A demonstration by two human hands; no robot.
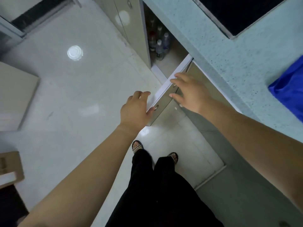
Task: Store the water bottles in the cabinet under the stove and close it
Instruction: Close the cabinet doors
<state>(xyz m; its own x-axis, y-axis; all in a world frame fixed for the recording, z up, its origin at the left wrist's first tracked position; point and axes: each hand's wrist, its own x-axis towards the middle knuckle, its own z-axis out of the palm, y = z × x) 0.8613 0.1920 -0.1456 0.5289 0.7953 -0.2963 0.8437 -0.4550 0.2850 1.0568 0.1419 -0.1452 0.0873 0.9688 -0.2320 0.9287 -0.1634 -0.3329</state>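
The cabinet (pixel 172 61) under the counter stands open, with several clear water bottles (pixel 159 44) upright inside, white caps up. One beige cabinet door (pixel 165 97) swings out toward me, its white top edge showing. My left hand (pixel 136 110) holds the outer end of that door, thumb on the front face near a round knob and fingers over the top edge. My right hand (pixel 190 92) hovers just beyond the door's top edge with fingers spread and straight, fingertips at the edge. A second door (pixel 131 23) stands open at the far side.
A speckled pale-green countertop (pixel 229 66) runs along the right, with the black stove glass (pixel 237 12) set in it and a blue cloth (pixel 290 89) at its edge. A glossy white tiled floor (pixel 82 95) reflects a ceiling light. My sandalled feet stand below. A beige box sits at left.
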